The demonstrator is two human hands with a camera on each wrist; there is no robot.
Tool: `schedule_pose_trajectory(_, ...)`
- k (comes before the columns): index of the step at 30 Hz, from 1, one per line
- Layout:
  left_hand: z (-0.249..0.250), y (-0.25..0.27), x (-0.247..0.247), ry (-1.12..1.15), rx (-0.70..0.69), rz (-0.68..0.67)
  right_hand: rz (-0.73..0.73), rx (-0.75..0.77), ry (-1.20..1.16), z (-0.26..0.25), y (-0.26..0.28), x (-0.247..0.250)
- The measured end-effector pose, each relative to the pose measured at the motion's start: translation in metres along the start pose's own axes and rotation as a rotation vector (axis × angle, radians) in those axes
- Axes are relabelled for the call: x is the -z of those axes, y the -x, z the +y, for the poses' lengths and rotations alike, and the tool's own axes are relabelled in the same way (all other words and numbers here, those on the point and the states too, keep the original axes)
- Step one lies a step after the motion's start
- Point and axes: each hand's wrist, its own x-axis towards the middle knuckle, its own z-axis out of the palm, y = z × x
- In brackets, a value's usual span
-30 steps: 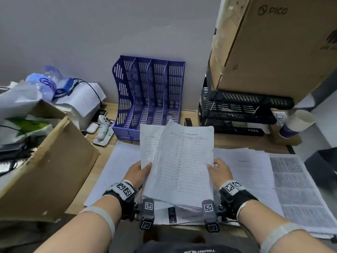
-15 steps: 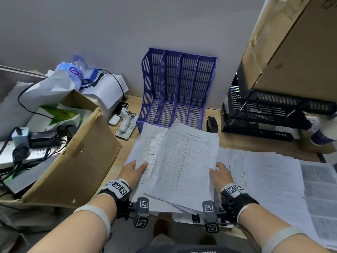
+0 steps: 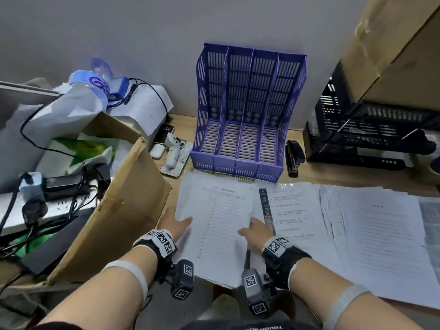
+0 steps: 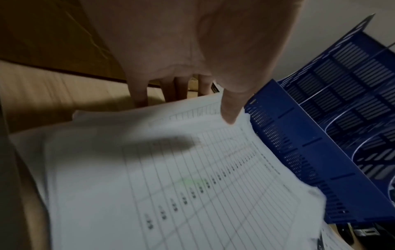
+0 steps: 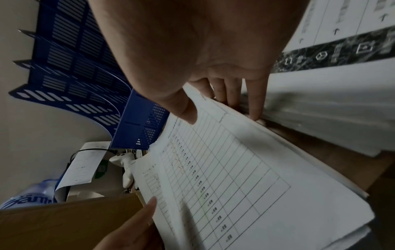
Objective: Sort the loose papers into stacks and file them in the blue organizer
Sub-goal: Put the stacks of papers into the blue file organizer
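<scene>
My left hand (image 3: pixel 175 223) and right hand (image 3: pixel 256 231) pinch one stack (image 3: pixel 214 232); the organizer (image 3: pixel 247 115) at twelve o'clock holds nothing yet.

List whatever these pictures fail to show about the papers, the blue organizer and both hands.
- Stack of papers: the printed table text is too small in the head view and blurred in both wrist views.
- Left hand: its fingers run behind the stack's edge, tips hidden.
- Right hand: fingers partly hidden behind the stack's right edge.
- Blue organizer: cut off by the frame edge in both wrist views.
- Sheets beneath the stack: covered, count unknown.
</scene>
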Motion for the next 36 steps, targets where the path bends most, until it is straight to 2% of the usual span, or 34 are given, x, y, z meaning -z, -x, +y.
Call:
schedule_pose_trajectory(4,-0.003,-0.014,-0.002,-0.036,-0.008,0.002,-0.046,0.007,-0.114,-0.006,-0.006,-0.012)
schedule_pose_trajectory(8,-0.006,-0.021,0.002,0.008,0.005,-0.058,-0.068,-0.045,-0.215,-0.007,-0.019,-0.012)
schedule_pose_trajectory(14,-0.001,-0.011,0.017,0.237,-0.095,-0.097,0.012,-0.106,-0.477,-0.014,-0.029,-0.012)
schedule_pose_trajectory(16,0.009,-0.007,0.025,0.388,-0.117,-0.111,0.113,-0.061,-0.521,-0.023,-0.031,-0.006)
schedule_pose_trajectory(18,0.024,-0.001,0.033,0.598,-0.122,-0.081,0.191,0.047,-0.508,-0.038,-0.033,0.003)
schedule_pose_trajectory(20,0.046,0.007,0.039,0.715,-0.164,0.021,0.240,0.161,-0.499,-0.063,-0.025,0.014)
schedule_pose_trajectory(22,0.067,0.013,0.047,0.699,-0.248,0.129,0.300,0.249,-0.497,-0.086,-0.016,0.025)
schedule_pose_trajectory(24,0.082,0.017,0.051,0.685,-0.320,0.180,0.368,0.355,-0.512,-0.104,-0.007,0.034)
schedule_pose_trajectory(28,0.088,0.018,0.046,0.701,-0.484,0.019,0.391,0.429,-0.535,-0.104,-0.002,0.039)
schedule_pose_trajectory(31,0.074,0.007,0.031,0.615,-0.466,-0.049,0.326,0.389,-0.495,-0.085,-0.007,0.035)
schedule_pose_trajectory(34,0.068,0.001,0.018,0.490,-0.410,-0.025,0.283,0.371,-0.395,-0.073,-0.014,0.034)
schedule_pose_trajectory(36,0.072,-0.001,0.014,0.402,-0.371,0.028,0.370,0.342,-0.315,-0.070,-0.018,0.035)
